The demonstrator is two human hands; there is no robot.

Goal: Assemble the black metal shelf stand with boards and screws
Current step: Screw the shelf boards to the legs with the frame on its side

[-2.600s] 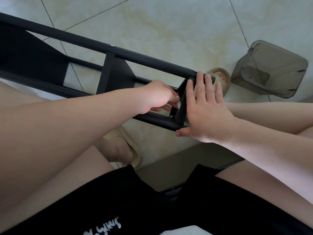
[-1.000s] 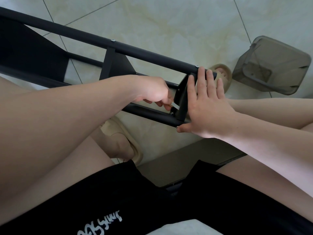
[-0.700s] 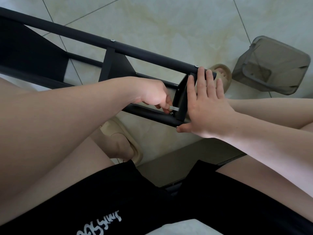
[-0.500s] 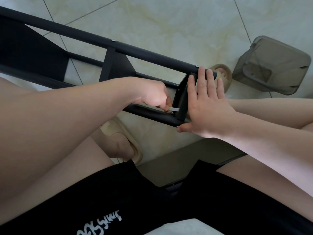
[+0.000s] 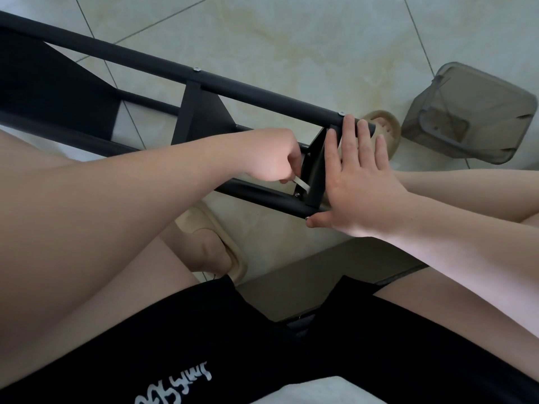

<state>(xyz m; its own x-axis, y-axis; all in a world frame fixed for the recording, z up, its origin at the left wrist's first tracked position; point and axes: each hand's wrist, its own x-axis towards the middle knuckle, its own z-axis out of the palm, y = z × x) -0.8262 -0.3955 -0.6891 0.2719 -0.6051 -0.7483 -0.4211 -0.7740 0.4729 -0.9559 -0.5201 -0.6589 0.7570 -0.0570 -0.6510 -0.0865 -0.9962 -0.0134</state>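
Both hands meet at the end of the black metal shelf stand (image 5: 262,96), lying on its side on the tiled floor (image 5: 291,39): my left hand (image 5: 271,154) pinches a small silver wrench (image 5: 302,184) at the end board (image 5: 316,173)'s inner corner, my right hand (image 5: 361,182) presses flat, fingers straight, against its outer face.

A home; glossy tiled floor (image 5: 291,39), foam slippers (image 5: 382,132), seated person in shorts
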